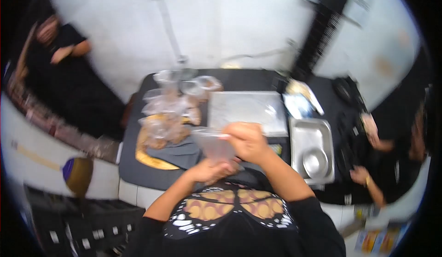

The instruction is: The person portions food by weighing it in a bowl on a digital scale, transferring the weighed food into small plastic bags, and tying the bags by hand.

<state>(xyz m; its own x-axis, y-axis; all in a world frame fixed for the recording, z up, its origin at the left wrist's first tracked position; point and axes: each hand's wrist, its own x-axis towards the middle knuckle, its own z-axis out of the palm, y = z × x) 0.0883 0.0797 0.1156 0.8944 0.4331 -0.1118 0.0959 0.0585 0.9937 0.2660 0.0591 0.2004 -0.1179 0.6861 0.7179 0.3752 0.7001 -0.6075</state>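
Note:
A clear plastic bag [212, 143] is held upright in front of my chest, its wide top towards the wall. My right hand [248, 142] pinches the bag's upper right edge. Lower down, my left hand [212, 171] closes around the bag's bottom; part of its fingers is blurred. What the bag contains, if anything, is too blurred to make out. Beyond my right hand lies a flat silvery rectangular tray [246, 112]. To the left, several filled clear plastic bags [163, 130] with brownish contents are piled on a yellow round board [161, 163] and a grey cloth [177, 153].
On the right of the black table [133, 165] stands a steel pan [297, 165] holding a round metal bowl [316, 162]. Behind it sit packets [299, 101]. A co-worker's hands [361, 176] are at the right end; another person [60, 49] is at the far left.

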